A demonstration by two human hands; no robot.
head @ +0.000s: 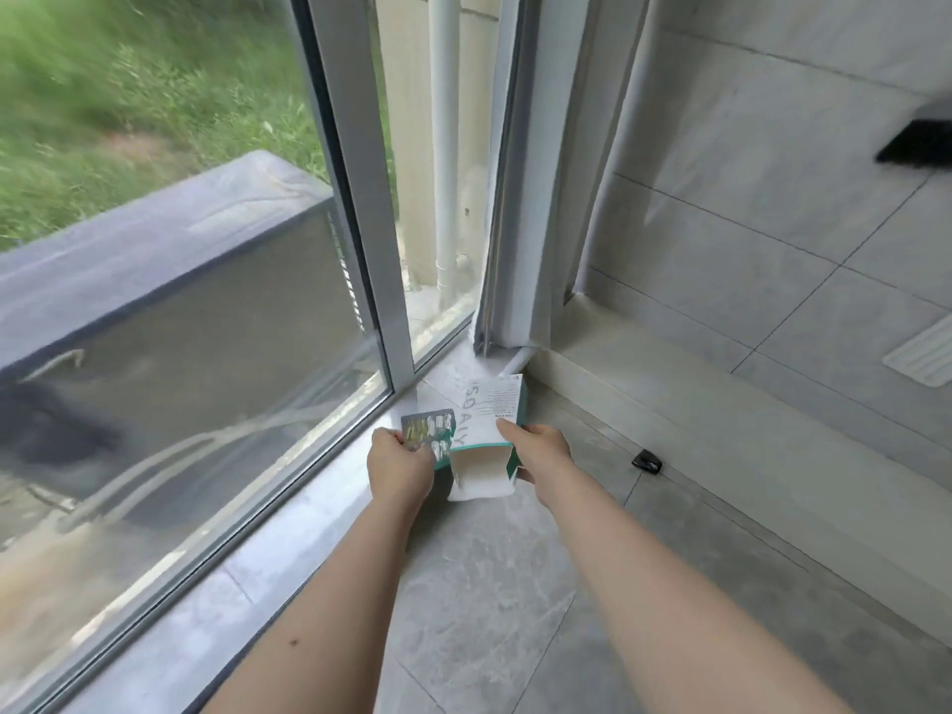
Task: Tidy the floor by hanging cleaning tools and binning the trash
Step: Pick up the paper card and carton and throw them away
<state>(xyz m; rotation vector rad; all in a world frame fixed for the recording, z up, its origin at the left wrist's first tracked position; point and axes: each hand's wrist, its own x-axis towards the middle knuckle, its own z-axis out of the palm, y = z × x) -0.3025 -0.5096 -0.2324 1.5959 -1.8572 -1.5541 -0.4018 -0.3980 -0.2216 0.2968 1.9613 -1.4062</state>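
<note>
By the big window (pixel 206 353), over the gray tile floor (pixel 489 584), the left hand (pixel 399 463) pinches a pill sheet (pixel 427 430) and the right hand (pixel 538 448) grips an open box (pixel 489 425).

Left hand (pixel 399 463) holds blister pack (pixel 427 430); right hand (pixel 536 448) holds box (pixel 489 420).

Window glass (pixel 180 353) blocks the left; floor tiles (pixel 489 584) lie open rightward.

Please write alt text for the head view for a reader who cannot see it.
The left hand holds a blister pack and the right hand a white-and-teal carton, open end toward the camera, above the grey tiled floor beside a window.
</note>
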